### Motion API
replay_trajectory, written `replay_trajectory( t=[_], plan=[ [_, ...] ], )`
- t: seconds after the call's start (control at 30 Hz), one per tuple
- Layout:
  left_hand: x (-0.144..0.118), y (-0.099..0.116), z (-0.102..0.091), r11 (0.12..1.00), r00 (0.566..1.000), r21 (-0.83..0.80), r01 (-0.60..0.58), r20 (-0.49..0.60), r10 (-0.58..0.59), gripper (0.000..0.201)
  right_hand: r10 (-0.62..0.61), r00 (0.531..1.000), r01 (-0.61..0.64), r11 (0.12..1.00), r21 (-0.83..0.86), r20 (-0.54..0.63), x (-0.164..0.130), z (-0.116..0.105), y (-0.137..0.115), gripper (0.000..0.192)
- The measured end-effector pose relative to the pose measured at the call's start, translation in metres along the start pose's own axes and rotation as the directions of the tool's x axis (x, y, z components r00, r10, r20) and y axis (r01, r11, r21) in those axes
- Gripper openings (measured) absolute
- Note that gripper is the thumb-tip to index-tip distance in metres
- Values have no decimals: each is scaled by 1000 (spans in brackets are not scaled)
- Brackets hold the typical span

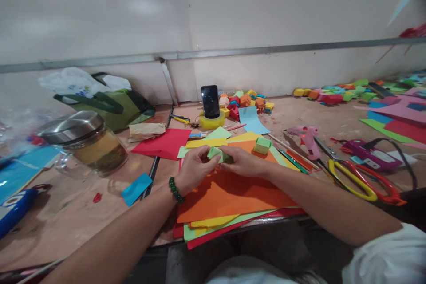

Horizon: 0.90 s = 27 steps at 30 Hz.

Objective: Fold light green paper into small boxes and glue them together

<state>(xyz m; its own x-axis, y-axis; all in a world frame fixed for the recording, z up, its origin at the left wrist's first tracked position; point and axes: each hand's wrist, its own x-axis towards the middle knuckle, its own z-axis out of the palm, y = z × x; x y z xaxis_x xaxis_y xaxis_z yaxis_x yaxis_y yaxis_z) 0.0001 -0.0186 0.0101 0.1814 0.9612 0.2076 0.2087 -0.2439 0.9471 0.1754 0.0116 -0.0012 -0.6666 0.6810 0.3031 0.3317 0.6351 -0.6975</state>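
In the head view, the left hand (196, 166) and right hand (244, 160) each had a pinching grip on a folded green paper piece (225, 156) above the far part of the orange sheet (229, 193). A green box (262, 146) sat at the sheet's far right corner; a pink glue gun (310, 142) lay right of the sheet, and a phone (210, 101) stood beyond it.

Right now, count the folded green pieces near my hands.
2: a green piece between left hand and right hand, a green box on the paper stack. Hands may hide more.
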Motion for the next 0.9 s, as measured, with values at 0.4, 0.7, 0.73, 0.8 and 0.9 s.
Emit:
replay_trajectory(
  t=[0.4, 0.7, 0.73, 0.8, 0.9],
  plan=[
    [-2, 3, 0, 999, 999, 10, -31, -14, 31, 26, 51, 998, -48, 992, 113, -24, -1, -2, -3, 22],
    [-1, 2, -1, 1000, 1000, -13, -2, 3, 2, 28, 97, 989, -92, 995, 48, -116, 0, 2, -4, 24],
    [0, 2, -1, 1000, 1000, -17, 4, 5, -4, 28, 98, 987, -95, 995, 28, -124, 0, 2, -5, 22],
    [0, 2, -2, 1000, 1000, -22, 16, 7, -16, 29, 93, 987, -97, 995, -25, -129, -1, 3, -7, 16],
    [1, 2, -2, 999, 999, -22, 34, 16, -34, 30, 78, 990, -88, 993, -81, -114, -2, 4, -8, 10]
  ],
)
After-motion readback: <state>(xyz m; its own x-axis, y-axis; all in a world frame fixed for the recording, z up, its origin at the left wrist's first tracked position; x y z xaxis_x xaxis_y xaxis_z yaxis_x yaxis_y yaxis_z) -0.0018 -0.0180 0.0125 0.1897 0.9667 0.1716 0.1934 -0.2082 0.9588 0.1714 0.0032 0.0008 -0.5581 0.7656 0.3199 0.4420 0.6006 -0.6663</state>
